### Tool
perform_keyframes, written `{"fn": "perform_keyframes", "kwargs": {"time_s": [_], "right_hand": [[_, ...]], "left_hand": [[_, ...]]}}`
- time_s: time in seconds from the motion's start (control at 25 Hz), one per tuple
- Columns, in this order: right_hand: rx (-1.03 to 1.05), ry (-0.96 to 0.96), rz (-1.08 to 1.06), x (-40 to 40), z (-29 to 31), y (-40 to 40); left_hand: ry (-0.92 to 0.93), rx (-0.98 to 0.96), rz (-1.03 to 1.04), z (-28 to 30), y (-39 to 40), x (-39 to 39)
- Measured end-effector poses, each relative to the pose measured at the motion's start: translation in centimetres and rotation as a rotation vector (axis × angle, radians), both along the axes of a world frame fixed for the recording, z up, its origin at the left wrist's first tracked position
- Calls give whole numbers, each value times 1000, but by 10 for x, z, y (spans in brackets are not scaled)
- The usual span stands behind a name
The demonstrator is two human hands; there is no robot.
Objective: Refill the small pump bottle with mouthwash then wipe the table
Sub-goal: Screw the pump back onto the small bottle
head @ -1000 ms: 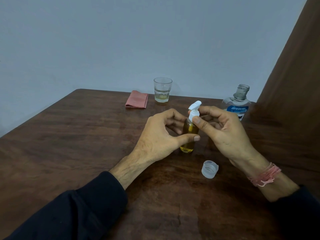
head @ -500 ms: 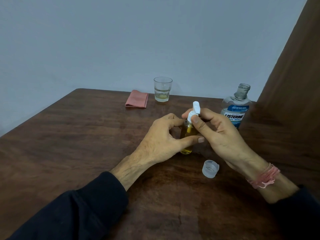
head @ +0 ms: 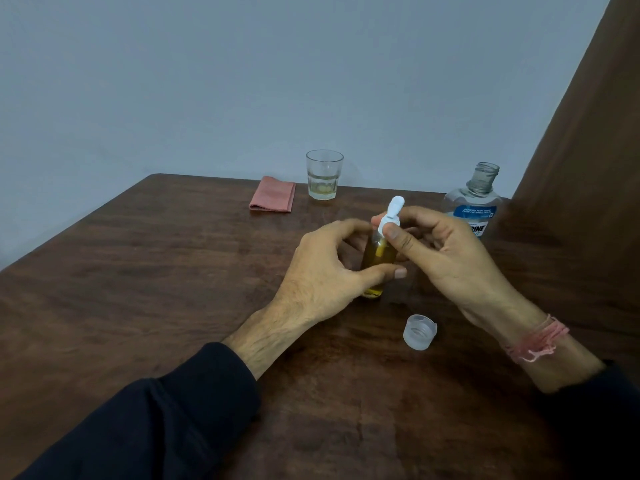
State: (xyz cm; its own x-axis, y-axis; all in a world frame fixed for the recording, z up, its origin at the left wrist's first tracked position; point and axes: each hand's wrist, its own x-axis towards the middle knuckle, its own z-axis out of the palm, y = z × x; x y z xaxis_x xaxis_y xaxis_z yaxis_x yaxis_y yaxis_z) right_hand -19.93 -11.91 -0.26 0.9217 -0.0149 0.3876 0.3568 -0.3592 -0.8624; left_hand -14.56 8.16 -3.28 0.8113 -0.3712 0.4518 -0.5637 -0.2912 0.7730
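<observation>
My left hand wraps the small pump bottle from the left, thumb laid across its front and fingers curled behind, so the bottle stands upright on the brown wooden worktop a little right of centre. The bottle is clear and holds yellow-amber liquid to well above half. My right hand pinches the white pump head at the bottle's neck, thumb in front and forefinger behind; the nozzle tilts up and away from me. Whether the pump collar is fully seated on the neck I cannot tell, my fingers cover it. A pink thread band sits on my right wrist, and dark sleeves cover both forearms. Just in front of the right wrist a clear plastic cap lies on the worktop, open side facing up, apart from both hands. Behind my right hand, near the far right corner, the big mouthwash bottle stands upright with its mouth uncapped, blue label partly hidden by my fingers. At the far edge, a drinking glass stands with a shallow layer of pale liquid in it, and just left of it lies a folded pink cloth, flat, not touching the glass. A pale wall is behind the worktop.
</observation>
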Motion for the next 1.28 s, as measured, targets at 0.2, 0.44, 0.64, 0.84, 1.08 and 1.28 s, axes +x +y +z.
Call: {"fn": "perform_keyframes", "kwargs": {"time_s": [0.2, 0.44, 0.64, 0.84, 1.08, 1.28], "right_hand": [[-130, 102, -27, -16, 14, -8], [-632, 378, -47, -81, 5, -16], [-635, 310, -394, -66, -5, -26], [-630, 334, -546, -52, -5, -36], [-631, -183, -715, -72, 0, -22], [-346, 24, -348, -21, 5, 36]], "left_hand": [[35, -60, -11, 0, 4, 2], [6, -38, -4, 1, 4, 2], [33, -41, -11, 3, 5, 1], [53, -33, -38, 4, 5, 0], [109, -86, -85, 1, 5, 8], [148, -129, -81, -3, 11, 19]]}}
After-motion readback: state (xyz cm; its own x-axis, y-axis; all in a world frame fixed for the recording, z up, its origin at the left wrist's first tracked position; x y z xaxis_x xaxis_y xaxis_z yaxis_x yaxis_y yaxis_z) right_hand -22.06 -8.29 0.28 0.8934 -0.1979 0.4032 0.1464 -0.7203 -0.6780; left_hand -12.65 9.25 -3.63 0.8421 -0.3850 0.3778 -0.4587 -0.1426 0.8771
